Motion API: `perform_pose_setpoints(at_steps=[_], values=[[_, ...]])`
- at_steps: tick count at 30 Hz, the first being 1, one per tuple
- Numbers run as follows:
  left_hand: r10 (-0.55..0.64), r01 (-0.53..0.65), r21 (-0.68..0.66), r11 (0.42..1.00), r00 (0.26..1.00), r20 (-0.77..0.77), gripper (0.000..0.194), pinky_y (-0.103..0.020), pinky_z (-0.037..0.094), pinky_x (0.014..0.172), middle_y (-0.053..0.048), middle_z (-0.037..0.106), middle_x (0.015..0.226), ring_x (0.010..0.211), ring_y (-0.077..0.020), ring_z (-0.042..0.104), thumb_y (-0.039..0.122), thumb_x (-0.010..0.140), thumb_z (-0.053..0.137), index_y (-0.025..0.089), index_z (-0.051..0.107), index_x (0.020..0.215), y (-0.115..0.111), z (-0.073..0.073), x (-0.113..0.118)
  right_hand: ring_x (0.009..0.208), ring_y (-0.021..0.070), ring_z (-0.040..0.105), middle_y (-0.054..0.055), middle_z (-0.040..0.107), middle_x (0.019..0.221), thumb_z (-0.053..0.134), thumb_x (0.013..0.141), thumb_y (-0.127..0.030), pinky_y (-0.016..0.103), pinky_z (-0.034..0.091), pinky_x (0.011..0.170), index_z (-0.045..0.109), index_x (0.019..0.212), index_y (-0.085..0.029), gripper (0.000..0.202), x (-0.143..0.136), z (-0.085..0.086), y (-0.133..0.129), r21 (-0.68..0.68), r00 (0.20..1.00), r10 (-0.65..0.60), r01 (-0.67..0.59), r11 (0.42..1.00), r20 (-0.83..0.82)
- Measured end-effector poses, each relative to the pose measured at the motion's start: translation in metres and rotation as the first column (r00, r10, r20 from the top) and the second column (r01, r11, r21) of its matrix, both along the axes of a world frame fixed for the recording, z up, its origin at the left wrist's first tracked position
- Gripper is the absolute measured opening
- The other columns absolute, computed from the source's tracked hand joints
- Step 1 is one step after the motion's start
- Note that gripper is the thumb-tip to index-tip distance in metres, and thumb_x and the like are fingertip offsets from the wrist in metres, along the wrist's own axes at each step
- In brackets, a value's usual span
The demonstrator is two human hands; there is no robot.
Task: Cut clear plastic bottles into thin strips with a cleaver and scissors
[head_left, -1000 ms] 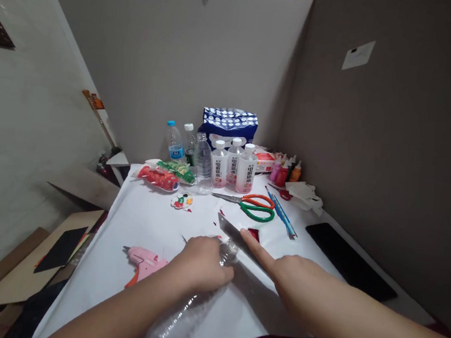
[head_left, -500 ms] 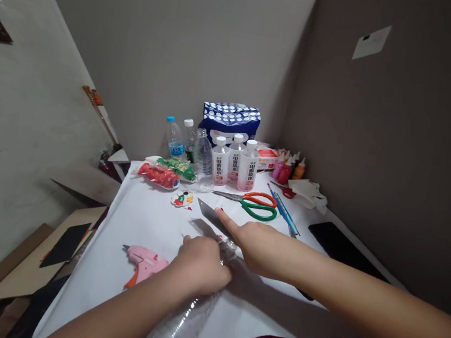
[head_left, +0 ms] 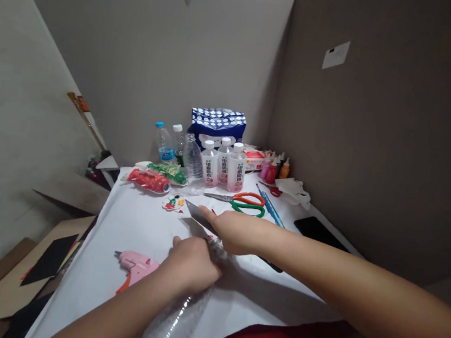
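Observation:
My left hand (head_left: 196, 264) is closed around a clear, ribbed plastic bottle (head_left: 174, 326) lying on its side, its wide end toward me. In my right hand (head_left: 236, 232) is a knife (head_left: 199, 215) with a broad grey blade, the index finger stretched along its back. The blade passes over the bottle's far end, just beyond my left hand; whether it has cut in there is hidden. A pink glue gun (head_left: 136, 265) lies left of my left forearm. Scissors (head_left: 246, 202) with orange and green handles lie beyond the knife.
White-capped bottles (head_left: 236, 167), an uncapped clear bottle (head_left: 193, 162) and a blue bag (head_left: 217, 123) stand at the back. A red fish-shaped piece (head_left: 149, 180) and a paint palette (head_left: 173, 202) lie left. Paint bottles (head_left: 272, 172), pencils (head_left: 272, 206) and a black phone-like slab (head_left: 320, 232) are right.
The view has shifted, so the table's things appear farther left and slightly lower. Both hands keep their grip on the bottle and knife, with the blade still over the bottle's far end.

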State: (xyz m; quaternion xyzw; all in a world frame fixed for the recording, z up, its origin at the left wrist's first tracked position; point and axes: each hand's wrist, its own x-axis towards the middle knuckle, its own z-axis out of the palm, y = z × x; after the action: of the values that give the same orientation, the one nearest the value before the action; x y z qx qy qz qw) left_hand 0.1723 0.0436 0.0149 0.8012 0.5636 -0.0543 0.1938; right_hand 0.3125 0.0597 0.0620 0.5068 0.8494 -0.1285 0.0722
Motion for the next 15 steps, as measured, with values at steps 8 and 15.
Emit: perform_pose_setpoints(at_steps=[8,15], values=[[0.028,-0.024,0.085,0.996,0.999,-0.043,0.036,-0.058,0.022,0.102,-0.011,0.072,0.083,0.089,-0.0319,0.063,0.051,0.076,0.048,0.022,0.069,0.081,-0.005,0.0,0.004,0.064,0.0223,0.062,0.009,0.068,0.085,0.06,0.07,-0.011,0.024,0.033,0.049,-0.009,0.15,-0.026,0.106,0.009,0.001,-0.023,0.015,0.999,-0.04,0.04,0.999,0.002],[-0.014,0.018,0.091,0.996,0.999,-0.044,0.039,-0.057,0.028,0.099,-0.01,0.071,0.086,0.089,-0.0314,0.063,0.054,0.075,0.048,0.021,0.067,0.085,-0.001,0.0,0.002,0.068,0.0227,0.062,0.009,0.067,0.085,0.05,0.069,-0.001,0.025,0.031,0.051,-0.014,0.148,-0.03,0.106,0.027,-0.004,-0.056,-0.02,0.985,-0.169,0.17,0.985,0.047]])
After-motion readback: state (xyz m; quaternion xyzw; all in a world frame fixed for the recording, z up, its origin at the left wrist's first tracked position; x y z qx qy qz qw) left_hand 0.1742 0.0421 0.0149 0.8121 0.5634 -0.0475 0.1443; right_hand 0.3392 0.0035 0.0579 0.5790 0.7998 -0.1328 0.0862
